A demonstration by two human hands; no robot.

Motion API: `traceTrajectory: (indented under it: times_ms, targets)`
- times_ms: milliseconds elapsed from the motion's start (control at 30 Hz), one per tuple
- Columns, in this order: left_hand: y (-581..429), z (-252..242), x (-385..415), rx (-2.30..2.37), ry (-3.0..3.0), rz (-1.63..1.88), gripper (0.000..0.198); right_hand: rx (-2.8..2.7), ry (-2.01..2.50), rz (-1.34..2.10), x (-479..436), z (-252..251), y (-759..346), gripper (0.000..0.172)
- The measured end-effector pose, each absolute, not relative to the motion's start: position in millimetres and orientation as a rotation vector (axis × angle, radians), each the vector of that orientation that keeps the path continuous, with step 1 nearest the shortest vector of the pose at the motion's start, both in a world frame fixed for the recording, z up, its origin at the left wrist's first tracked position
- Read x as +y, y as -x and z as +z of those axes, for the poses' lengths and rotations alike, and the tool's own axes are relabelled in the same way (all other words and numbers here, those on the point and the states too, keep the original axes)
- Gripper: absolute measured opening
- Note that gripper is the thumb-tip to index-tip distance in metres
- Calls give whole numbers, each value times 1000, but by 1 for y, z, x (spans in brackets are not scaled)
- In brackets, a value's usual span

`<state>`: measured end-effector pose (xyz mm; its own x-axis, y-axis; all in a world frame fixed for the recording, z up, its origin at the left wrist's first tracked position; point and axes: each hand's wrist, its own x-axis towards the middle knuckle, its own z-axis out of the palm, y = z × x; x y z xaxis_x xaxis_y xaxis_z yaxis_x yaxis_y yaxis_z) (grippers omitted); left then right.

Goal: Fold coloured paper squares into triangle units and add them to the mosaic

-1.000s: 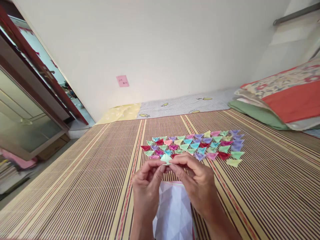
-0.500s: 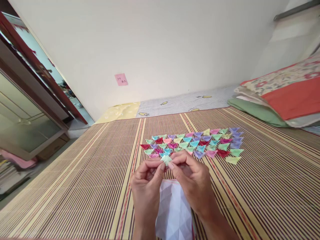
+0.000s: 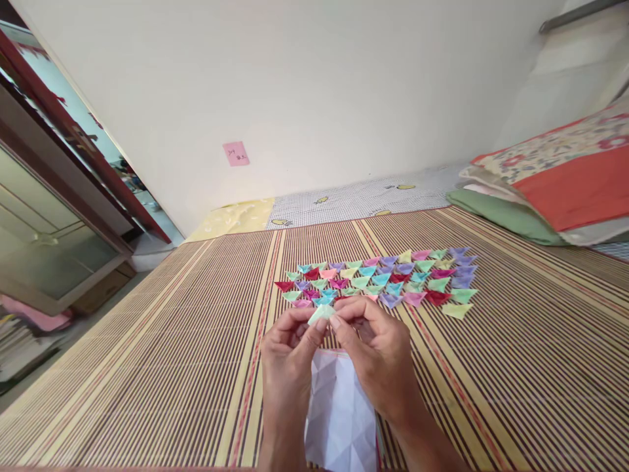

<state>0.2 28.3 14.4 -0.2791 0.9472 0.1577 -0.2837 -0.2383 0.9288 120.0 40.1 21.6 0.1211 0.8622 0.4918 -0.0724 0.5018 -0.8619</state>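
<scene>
The striped mat (image 3: 171, 341) is straw-coloured with thin dark lines, and some wider pale bands carry a red pattern. On it lie many small folded paper pieces (image 3: 457, 310), which are arranged in several close rows and have the colours red, pink, purple, blue, green and pale yellow. At the near side there is a white paper (image 3: 341, 419), marked by many creases, with coloured edges showing along its right side. At the far right, a green cloth item (image 3: 506, 216) reaches over the mat's edge, under a red and flowered cushion (image 3: 580, 190).
</scene>
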Motion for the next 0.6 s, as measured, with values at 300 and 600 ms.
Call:
traceTrajectory:
  times_ms: [300,600]
  targets:
    - [0,15,26,988,-927,1664,24,-1342,796,1001,43,19,-125,10]
    - [-3,14,26,945,-914,1671,24,-1476,845,868,38,21,-127,28]
